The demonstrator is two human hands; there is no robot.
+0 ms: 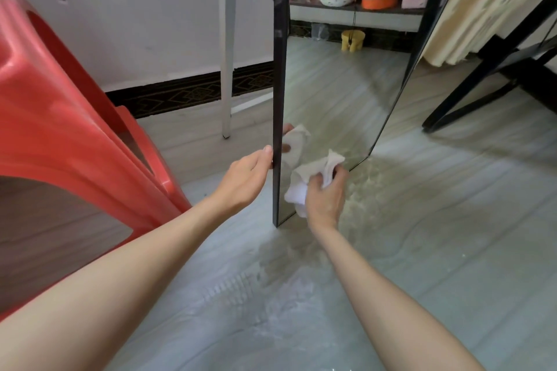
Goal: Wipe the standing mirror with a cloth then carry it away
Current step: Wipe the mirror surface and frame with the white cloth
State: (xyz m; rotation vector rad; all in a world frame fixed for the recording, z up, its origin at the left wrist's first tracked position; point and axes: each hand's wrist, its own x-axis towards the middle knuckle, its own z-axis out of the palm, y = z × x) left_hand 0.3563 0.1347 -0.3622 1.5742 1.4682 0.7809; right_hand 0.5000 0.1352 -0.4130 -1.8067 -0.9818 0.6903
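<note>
Item: tall standing mirror with a narrow black frame (pixel 278 93), upright on the pale tiled floor (pixel 422 250), seen nearly edge-on from the head view. Its long axis runs vertical, from the bottom corner near picture centre up to 12 o'clock and out of shot. The glass faces toward 3 o'clock and reflects a shelf of clutter and the floor.

Item: crumpled white cloth (pixel 304 181), pressed against the lower glass, just at 3 o'clock of the near frame edge. Its reflection shows directly beside it in the glass.

Item: right hand (pixel 325 199). Fingers curled round the bunched cloth, gripping it; the cloth sits between the fingers and the glass, at 12 o'clock of the palm. This hand is the one on the mirror face.

Item: left hand (pixel 248 178). Thumb and fingers close on the near black frame edge, thumb on the viewer's side and fingertips wrapped to the glass side, steadying the mirror. The frame lies at 2 o'clock of the palm, touching it.

Judgement: wiping is under way low on the glass; the upper pane lies at 12 o'clock of the cloth, along the long axis, so the stroke likely needs to travel upward. Carrying is not yet begun; the left hand is already placed on the frame for it.

Surroundings: red moulded plastic stool (pixel 60 129) at 9 o'clock, near the mirror but apart; white metal leg (pixel 226 69) behind at 11 o'clock; black angled stand (pixel 482 75) at 2 o'clock.
</note>
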